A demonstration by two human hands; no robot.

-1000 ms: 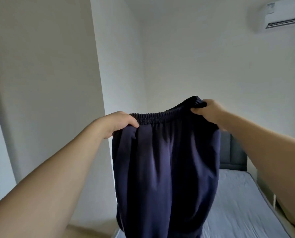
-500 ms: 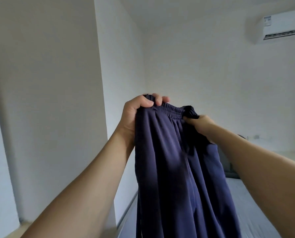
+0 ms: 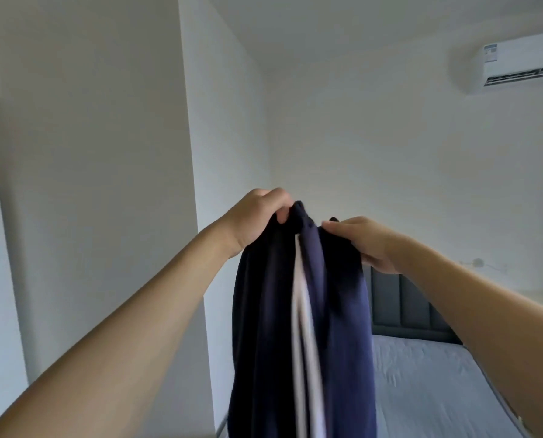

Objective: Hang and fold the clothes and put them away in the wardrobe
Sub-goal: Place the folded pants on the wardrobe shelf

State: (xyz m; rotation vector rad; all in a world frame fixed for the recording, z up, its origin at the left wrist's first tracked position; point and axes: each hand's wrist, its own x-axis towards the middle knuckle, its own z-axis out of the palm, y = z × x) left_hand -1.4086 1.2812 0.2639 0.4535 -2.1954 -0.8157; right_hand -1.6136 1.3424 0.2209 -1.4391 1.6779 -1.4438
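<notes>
A pair of dark navy trousers with white side stripes hangs in mid-air in front of me, folded lengthwise so the stripes face me. My left hand grips the waistband at its top left. My right hand pinches the waistband at its top right, close beside the left hand. The trouser legs drop out of the bottom of the view. No wardrobe is in view.
A bed with a grey sheet and a dark padded headboard lies below on the right. A white wall column stands on the left. An air conditioner is mounted high on the right wall.
My hands have come together, folding the waistband in half. The trousers have turned so the white side stripes now show, and the view has tilted up slightly.
</notes>
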